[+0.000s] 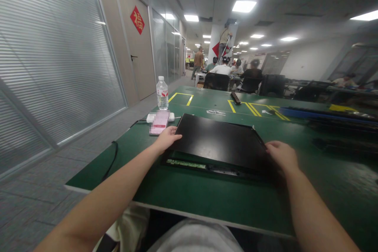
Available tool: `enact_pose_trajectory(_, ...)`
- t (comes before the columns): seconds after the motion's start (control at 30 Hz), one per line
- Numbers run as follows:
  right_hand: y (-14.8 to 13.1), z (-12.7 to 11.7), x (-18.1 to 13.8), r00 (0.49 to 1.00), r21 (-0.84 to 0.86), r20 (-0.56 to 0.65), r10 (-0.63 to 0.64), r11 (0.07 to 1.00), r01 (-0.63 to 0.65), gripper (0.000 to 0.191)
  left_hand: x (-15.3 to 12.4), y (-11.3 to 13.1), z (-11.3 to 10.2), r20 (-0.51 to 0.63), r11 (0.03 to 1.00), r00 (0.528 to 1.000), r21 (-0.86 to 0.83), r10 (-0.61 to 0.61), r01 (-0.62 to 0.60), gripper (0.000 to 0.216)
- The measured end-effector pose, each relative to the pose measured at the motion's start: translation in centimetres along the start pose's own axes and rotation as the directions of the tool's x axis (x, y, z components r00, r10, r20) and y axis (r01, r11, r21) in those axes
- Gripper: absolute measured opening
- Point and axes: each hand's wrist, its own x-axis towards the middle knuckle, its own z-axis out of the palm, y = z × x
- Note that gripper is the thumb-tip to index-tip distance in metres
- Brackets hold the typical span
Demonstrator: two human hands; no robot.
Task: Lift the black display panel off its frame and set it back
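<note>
A flat black display panel (221, 138) lies tilted over the green table, its near edge lifted a little. My left hand (169, 138) grips its left edge, thumb on top and fingers partly hidden. At the right edge, my right hand (282, 153) holds the panel with its fingers closed around the rim. Below the near edge shows a narrow green circuit board (186, 163), set in a black strip or frame (227, 171). What lies under the panel is mostly hidden.
Left of the panel are a phone (159, 124), a white device (151, 117) and a water bottle (162, 93). A black cable (112, 159) crosses the left table edge. Yellow tape (249, 108) and a dark bar (235, 98) lie beyond; blue-black strips (313, 114) are at right.
</note>
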Motion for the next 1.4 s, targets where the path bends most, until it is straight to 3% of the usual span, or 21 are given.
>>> enact_pose_trajectory(1.0, -0.07, -0.13, -0.30, 0.998, 0.077, 0.051, 0.047, 0.996, -0.050, 0.029, 0.22, 0.40, -0.09, -0.081, 0.997, 0.997, -0.081, 0.000, -0.006, 0.044)
enact_pose_trajectory(1.17, 0.04, -0.04, -0.25, 0.998, 0.085, 0.044, 0.037, 0.996, -0.041, 0.031, 0.28, 0.55, -0.32, -0.057, 0.998, 0.997, 0.029, 0.056, -0.054, 0.046)
enact_pose_trajectory(1.4, -0.13, -0.10, -0.30, 0.999, 0.112, 0.031, 0.043, 0.993, -0.046, 0.028, -0.11, 0.93, -0.58, -0.031, 0.879, 0.973, 0.437, 0.228, -0.192, 0.038)
